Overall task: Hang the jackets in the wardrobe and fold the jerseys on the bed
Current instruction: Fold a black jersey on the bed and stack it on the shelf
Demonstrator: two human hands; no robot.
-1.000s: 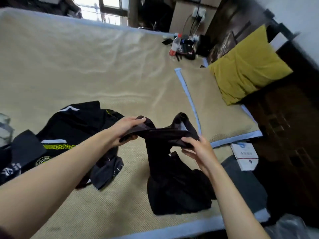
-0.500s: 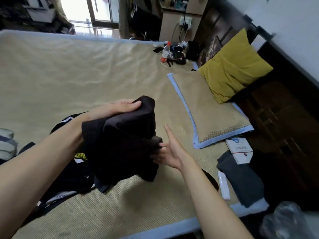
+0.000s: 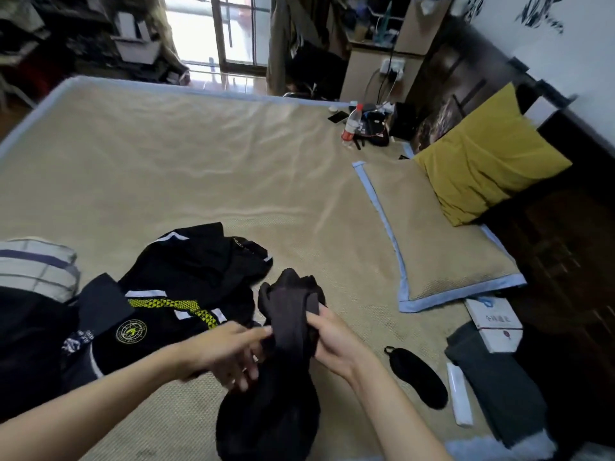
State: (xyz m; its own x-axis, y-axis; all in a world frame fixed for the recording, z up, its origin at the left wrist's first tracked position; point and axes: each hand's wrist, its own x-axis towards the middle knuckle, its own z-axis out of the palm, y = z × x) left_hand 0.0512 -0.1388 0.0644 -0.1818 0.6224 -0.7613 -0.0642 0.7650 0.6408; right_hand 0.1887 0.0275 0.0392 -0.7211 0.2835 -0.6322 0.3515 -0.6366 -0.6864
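Folding step: dark jersey (image 3: 289, 314) bunched in hand over the bed (image 3: 199, 168), near edge, 6 o'clock.
Right hand (image 3: 336, 337) grip is curled tight round the jersey's bunched top; left hand (image 3: 229, 351) has loose, near-straight fingers touching the cloth. Judged next: shake it out flat on the bed. More black clothes (image 3: 186, 277) lie at 9 o'clock.

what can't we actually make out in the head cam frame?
- Dark garment: bunched between both hands; jersey or jacket cannot be told.
- Left hand: motion-blurred, its grip on the cloth is unclear.
- Right hand: fingertips hidden behind the cloth.
- White box: its print is too small to read.
- Wardrobe: not in view.
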